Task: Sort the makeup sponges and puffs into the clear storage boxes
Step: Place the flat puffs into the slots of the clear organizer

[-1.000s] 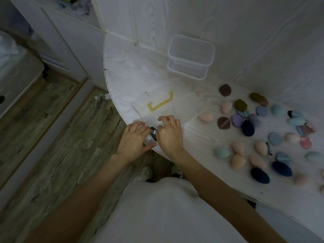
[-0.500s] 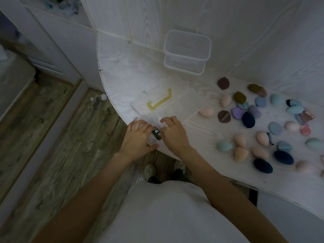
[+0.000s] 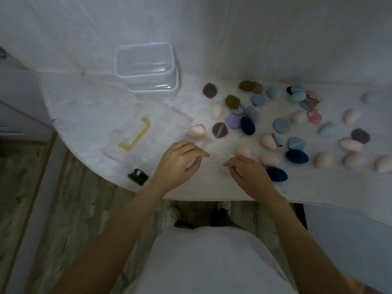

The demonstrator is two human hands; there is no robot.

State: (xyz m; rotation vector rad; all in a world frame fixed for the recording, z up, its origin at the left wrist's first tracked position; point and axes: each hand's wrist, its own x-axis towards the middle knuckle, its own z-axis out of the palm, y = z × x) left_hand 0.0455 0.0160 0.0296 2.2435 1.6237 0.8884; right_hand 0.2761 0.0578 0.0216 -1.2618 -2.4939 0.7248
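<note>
Several makeup sponges and puffs lie scattered over the right half of the white table (image 3: 89, 107): a pink egg sponge (image 3: 196, 130), a brown puff (image 3: 220, 130), a purple puff (image 3: 233, 120) and navy puffs (image 3: 247, 125) (image 3: 276, 174). Two clear storage boxes (image 3: 146, 66) stand stacked against the back wall, with nothing in the top one. My left hand (image 3: 180, 160) hovers over the table with loosely curled fingers and holds nothing. My right hand (image 3: 248, 172) reaches left, its fingertips at a pale mint sponge (image 3: 223, 170) that it partly hides.
A flat clear lid or case with a yellow handle (image 3: 135, 134) lies left of my hands. A small dark object (image 3: 137, 176) sits at the table's curved front edge. Wooden floor lies below to the left. More sponges reach to the far right (image 3: 351, 115).
Both hands let go of the small dark object at the table edge and moved right toward the sponges. The view has swung right as well.
</note>
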